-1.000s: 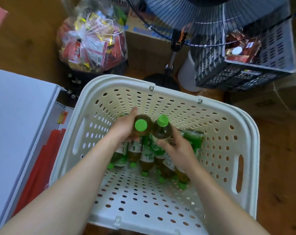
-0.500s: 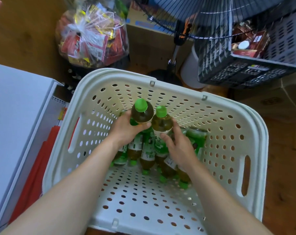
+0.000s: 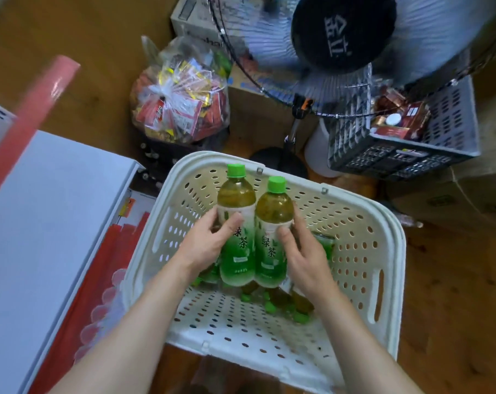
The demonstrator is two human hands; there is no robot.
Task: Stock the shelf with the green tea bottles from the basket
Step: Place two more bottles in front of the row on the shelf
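Observation:
A white perforated basket (image 3: 389, 251) sits on the wooden floor in front of me. My left hand (image 3: 204, 243) grips one upright green tea bottle (image 3: 236, 211) with a green cap. My right hand (image 3: 306, 257) grips a second green tea bottle (image 3: 272, 220) right beside it. Both bottles are raised above the basket's bottom, side by side and touching. Several more green tea bottles (image 3: 283, 304) lie under them in the basket, partly hidden. The white shelf (image 3: 41, 223) lies at the left with a red edge strip (image 3: 30, 118).
A clear bag of snack packets (image 3: 181, 103) stands behind the basket. A standing fan (image 3: 340, 38) is at the top right, its base just past the basket's rim. A dark crate (image 3: 411, 149) of boxes sits at the right on cardboard boxes (image 3: 451, 203).
Both hands have lifted the two bottles higher out of the basket, so the labels now show. The view has tilted up, bringing the fan head and red shelf strip into view.

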